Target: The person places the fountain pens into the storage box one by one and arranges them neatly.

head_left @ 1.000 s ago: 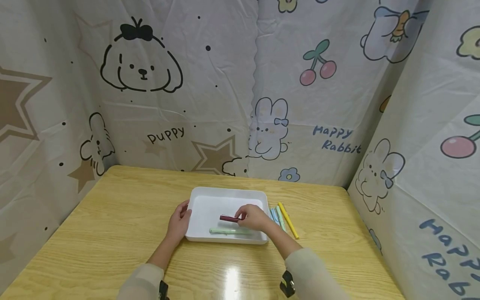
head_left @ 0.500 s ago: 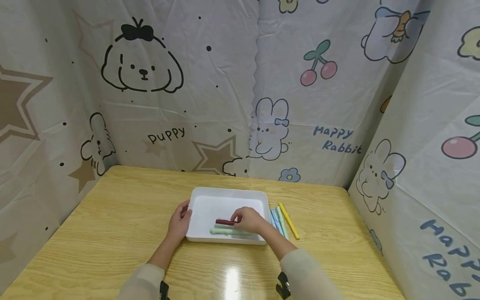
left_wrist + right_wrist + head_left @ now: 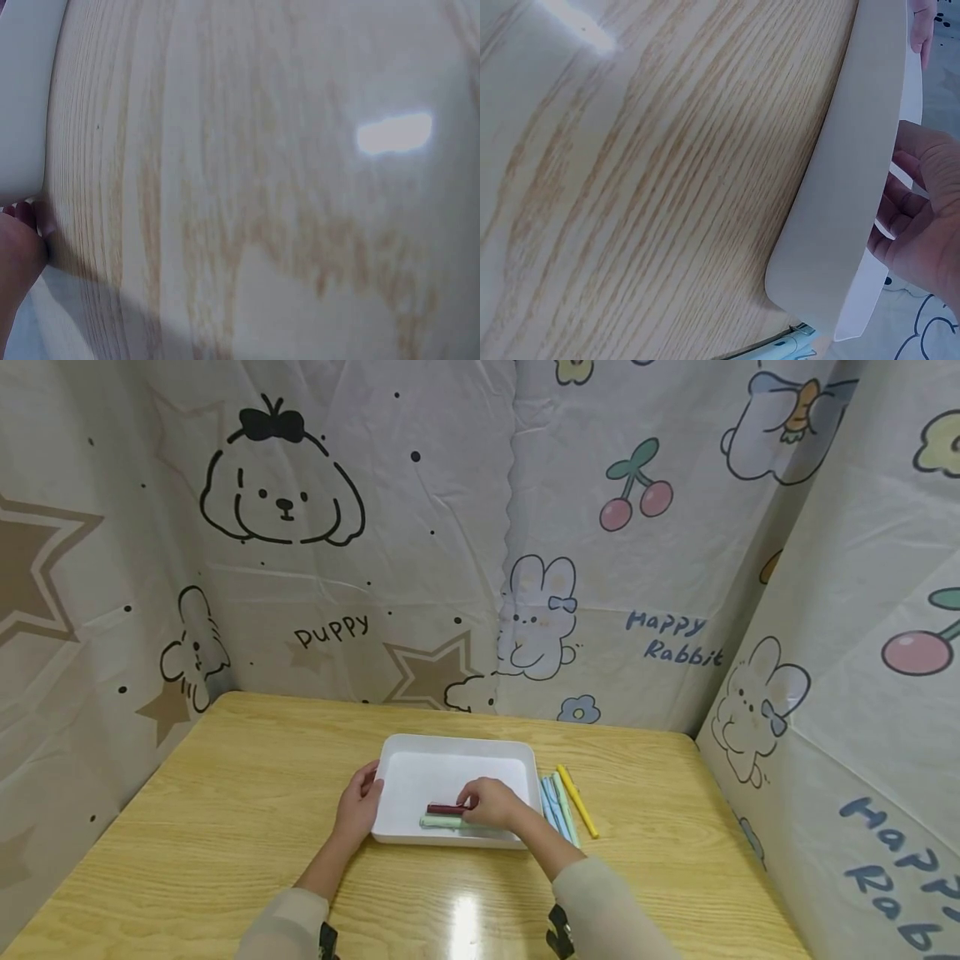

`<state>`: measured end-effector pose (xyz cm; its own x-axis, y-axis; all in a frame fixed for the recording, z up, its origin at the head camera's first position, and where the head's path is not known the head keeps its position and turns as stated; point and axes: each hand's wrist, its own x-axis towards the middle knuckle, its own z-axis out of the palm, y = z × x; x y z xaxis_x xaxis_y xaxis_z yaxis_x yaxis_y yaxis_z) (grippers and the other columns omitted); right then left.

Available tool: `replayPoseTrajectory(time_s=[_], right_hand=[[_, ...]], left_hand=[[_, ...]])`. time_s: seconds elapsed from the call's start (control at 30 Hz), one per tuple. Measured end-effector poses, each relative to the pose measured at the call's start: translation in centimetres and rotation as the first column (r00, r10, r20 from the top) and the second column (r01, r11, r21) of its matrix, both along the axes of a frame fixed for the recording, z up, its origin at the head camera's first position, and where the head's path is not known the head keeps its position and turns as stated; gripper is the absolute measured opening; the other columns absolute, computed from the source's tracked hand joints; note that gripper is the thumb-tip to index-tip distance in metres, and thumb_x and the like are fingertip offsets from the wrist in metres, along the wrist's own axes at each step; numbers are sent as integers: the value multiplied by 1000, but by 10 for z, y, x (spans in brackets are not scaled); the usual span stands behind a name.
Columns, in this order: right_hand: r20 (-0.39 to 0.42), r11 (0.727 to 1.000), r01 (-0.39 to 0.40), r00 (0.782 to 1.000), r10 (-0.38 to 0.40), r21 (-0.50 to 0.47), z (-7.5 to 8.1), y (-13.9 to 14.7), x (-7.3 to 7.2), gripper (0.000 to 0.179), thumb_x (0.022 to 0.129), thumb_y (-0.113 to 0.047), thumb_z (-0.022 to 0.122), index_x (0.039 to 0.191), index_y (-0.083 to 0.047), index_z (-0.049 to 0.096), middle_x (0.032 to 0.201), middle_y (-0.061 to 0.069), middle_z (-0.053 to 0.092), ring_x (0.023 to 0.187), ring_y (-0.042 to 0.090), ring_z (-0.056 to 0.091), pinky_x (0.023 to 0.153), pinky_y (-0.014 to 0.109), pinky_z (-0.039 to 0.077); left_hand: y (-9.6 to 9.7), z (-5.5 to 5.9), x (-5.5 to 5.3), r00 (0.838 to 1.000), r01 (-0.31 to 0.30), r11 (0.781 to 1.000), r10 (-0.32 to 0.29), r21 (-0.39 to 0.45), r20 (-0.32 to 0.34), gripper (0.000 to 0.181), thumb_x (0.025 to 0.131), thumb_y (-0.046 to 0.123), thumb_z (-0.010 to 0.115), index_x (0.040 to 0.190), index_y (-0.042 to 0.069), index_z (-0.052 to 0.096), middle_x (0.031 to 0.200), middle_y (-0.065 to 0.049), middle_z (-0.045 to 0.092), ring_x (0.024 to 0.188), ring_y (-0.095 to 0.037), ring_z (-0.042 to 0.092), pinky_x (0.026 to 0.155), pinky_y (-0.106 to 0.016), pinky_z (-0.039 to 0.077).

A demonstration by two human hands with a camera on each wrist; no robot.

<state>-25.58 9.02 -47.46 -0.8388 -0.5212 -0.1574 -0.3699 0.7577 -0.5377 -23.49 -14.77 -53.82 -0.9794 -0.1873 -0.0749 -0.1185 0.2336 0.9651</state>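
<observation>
A dark red pen [image 3: 444,809] is pinched in my right hand [image 3: 491,803], low inside a white tray [image 3: 450,740]. It lies almost parallel to a light green pen [image 3: 441,822] in the tray, just beyond it. My right hand covers the right ends of both pens. My left hand [image 3: 358,802] holds the tray's left end; in the left wrist view its curled fingers [image 3: 26,214] meet the tray corner. In the right wrist view my right hand [image 3: 922,206] reaches over the tray wall, and the wall hides its fingertips.
Right of the tray, blue pens [image 3: 553,802], a light green pen [image 3: 566,808] and a yellow pen [image 3: 577,802] lie on the wooden table [image 3: 285,768]. A printed cloth [image 3: 450,568] stands behind the table and along both sides.
My right hand has moved left and toward me with the dark red pen, bringing it down close beside the light green one. My left hand has stayed at the tray's end.
</observation>
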Motion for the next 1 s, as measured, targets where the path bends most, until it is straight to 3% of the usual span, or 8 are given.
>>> replayPoseTrajectory(time_s=[0.47, 0.8, 1.0], right_hand=[[10, 1000, 2, 1000, -2, -3, -6, 0, -2, 17, 77, -7, 67, 93, -8, 70, 79, 3, 65, 74, 13, 54, 70, 30, 45], [67, 1000, 21, 998, -21, 1, -7, 0, -3, 14, 79, -8, 67, 93, -10, 70, 79, 0, 63, 74, 11, 52, 69, 28, 44], [65, 1000, -4, 998, 5, -7, -9, 2, -4, 14, 79, -7, 67, 92, -10, 70, 77, 0, 63, 71, 10, 52, 67, 25, 44]], left_hand=[[0, 0, 0, 1000, -3, 1000, 3, -10, 6, 42, 101, 18, 38, 142, 10, 36, 139, -18, 43, 119, -29, 45, 98, -42, 39], [1, 1, -1, 1000, -14, 1000, 14, -8, 5, 42, 100, 17, 39, 141, 11, 37, 138, -17, 44, 119, -29, 45, 98, -42, 39], [1, 1, 0, 1000, -8, 1000, 8, -7, 7, 42, 101, 18, 38, 142, 11, 35, 139, -18, 42, 121, -30, 44, 99, -44, 39]])
